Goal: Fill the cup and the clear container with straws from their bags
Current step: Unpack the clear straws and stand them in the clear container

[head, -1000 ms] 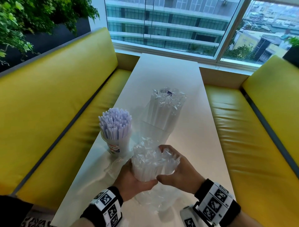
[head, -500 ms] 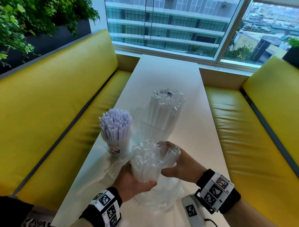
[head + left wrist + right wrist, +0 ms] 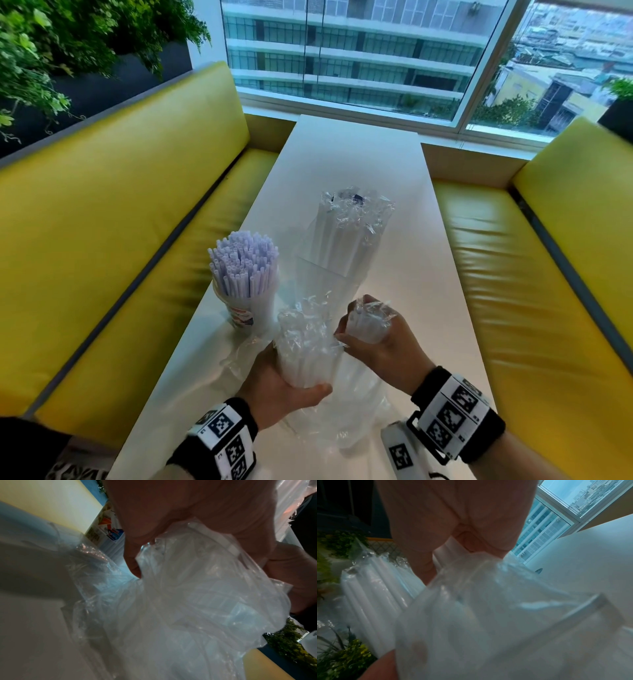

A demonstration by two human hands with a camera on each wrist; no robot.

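A printed cup packed with pale lilac straws stands at the table's left edge. Behind my hands the clear container holds wrapped white straws standing upright. My left hand grips a bundle of wrapped straws in their clear bag, the bag's loose end trailing below. My right hand grips a smaller bunch of wrapped straws, held just right of the bundle. In the right wrist view the bunch fills the frame under my fingers.
The narrow white table runs away to a window. Yellow benches flank it on both sides, the other bench at the right. An empty clear bag lies by the cup. Plants hang at upper left.
My right hand has pulled a small bunch of wrapped straws out of the bundle and drawn it to the right. The left hand still holds the bag.
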